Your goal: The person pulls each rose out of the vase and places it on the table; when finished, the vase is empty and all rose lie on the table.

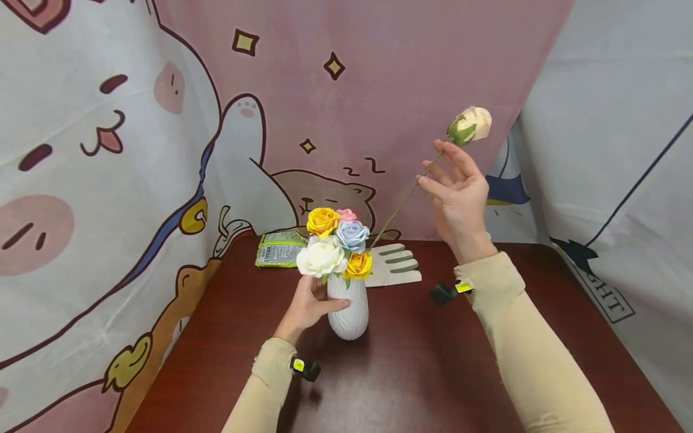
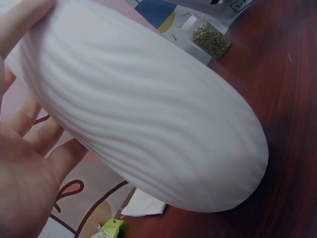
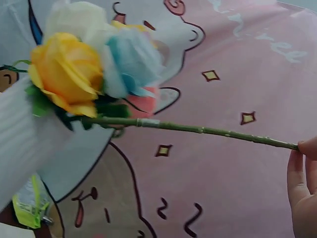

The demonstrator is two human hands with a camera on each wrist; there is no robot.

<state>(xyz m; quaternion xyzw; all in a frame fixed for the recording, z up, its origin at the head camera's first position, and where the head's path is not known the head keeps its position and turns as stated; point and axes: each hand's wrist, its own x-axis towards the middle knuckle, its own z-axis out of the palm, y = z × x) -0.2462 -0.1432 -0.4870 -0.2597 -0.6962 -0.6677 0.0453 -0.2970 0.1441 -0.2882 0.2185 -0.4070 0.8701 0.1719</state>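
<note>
A white vase (image 1: 349,316) with wavy ridges stands on the table and holds yellow, pink, blue and white artificial roses (image 1: 353,234). My left hand (image 1: 310,308) grips its upper left side, thumb across the front; the ridged body fills the left wrist view. Up to the right, my right hand (image 1: 460,195) pinches the long stem (image 3: 223,133) of a cream rose (image 1: 476,125) just below the bloom. That stem slants down leftward, and its lower end reaches in among the flowers at the vase's mouth, where the blooms hide the tip.
Behind the vase lie a white glove (image 1: 400,278) with grey-green stripes and a green-and-white packet (image 1: 278,249). A clear jar of green granules (image 2: 210,40) shows in the left wrist view. Printed cloth (image 1: 411,72) hangs around the dark red table (image 1: 406,373).
</note>
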